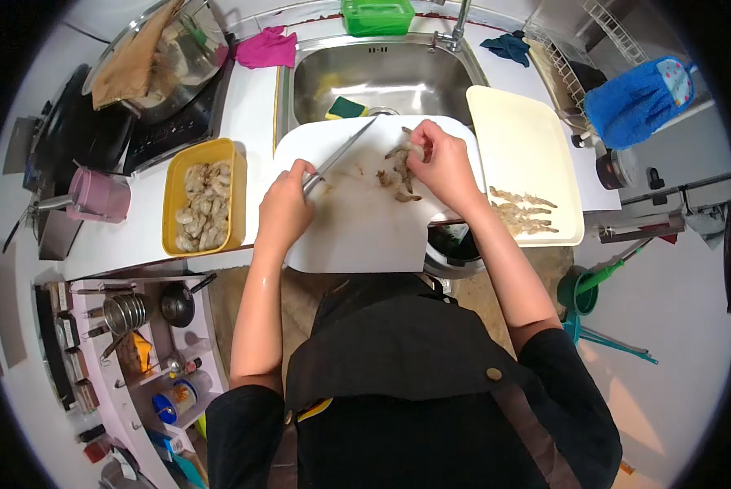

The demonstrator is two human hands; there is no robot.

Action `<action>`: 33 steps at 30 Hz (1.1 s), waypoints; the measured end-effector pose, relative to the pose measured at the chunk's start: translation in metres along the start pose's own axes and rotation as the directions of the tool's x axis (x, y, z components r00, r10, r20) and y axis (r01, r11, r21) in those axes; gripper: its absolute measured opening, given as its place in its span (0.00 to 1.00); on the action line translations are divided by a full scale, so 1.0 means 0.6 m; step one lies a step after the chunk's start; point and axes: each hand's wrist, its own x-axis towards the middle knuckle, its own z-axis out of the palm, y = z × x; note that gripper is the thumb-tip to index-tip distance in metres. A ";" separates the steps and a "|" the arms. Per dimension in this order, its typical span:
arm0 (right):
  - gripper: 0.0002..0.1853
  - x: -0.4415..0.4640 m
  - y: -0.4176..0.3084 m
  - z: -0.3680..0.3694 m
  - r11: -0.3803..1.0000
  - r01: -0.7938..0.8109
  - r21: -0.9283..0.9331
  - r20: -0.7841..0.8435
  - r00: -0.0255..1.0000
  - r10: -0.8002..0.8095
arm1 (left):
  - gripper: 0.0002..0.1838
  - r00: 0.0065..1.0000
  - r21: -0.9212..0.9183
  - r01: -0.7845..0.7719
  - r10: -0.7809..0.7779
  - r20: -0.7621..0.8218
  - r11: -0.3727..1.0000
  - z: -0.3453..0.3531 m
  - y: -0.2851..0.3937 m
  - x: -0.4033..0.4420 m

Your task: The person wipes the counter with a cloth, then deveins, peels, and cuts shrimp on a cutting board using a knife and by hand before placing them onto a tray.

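Observation:
My left hand (pixel 286 208) is closed around the handle of a knife (pixel 347 151), whose blade points up and to the right over the white cutting board (pixel 353 240). At the board's right side, my right hand (pixel 445 169) pinches a shrimp (pixel 417 152) between thumb and fingers; part of it is hidden by the fingers. A few more shrimp (pixel 396 178) lie on the board just left of that hand. Small wet bits and stains mark the board's surface.
A yellow container (pixel 240 196) of peeled-looking shrimp (pixel 205 208) stands left of the board. To the right, a cream tray (pixel 532 134) holds several shrimp (pixel 524 213) in a row. Behind is a steel sink (pixel 316 73) with a sponge (pixel 346 108). A bin (pixel 455 248) sits below the counter edge.

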 end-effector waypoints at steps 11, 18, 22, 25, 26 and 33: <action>0.11 -0.113 0.003 0.163 0.927 0.287 0.240 -0.091 0.958 -0.273 | 0.30 0.957 -0.452 0.244 -0.137 0.255 0.858 -0.030 0.026 -0.122; 0.13 -0.134 0.010 0.155 0.937 0.129 0.325 -0.038 0.992 -0.123 | 0.30 0.977 -0.276 -0.007 0.066 0.204 0.961 -0.007 0.024 -0.159; 0.13 -0.133 0.015 0.151 0.935 0.124 0.332 -0.015 0.992 -0.126 | 0.30 0.972 -0.171 -0.054 0.091 0.215 0.984 -0.010 0.020 -0.158; 0.13 -0.131 0.022 0.152 0.946 0.169 0.277 -0.029 0.985 -0.168 | 0.31 0.968 -0.101 -0.071 0.093 0.232 0.992 -0.012 0.019 -0.155; 0.13 -0.129 0.021 0.151 0.949 0.187 0.255 -0.033 0.982 -0.185 | 0.31 0.967 -0.075 -0.079 0.094 0.237 0.994 -0.014 0.018 -0.155; 0.09 -0.125 0.022 0.143 0.942 0.236 0.237 -0.087 0.971 -0.222 | 0.31 0.958 -0.054 -0.102 0.113 0.263 0.993 -0.044 0.000 -0.166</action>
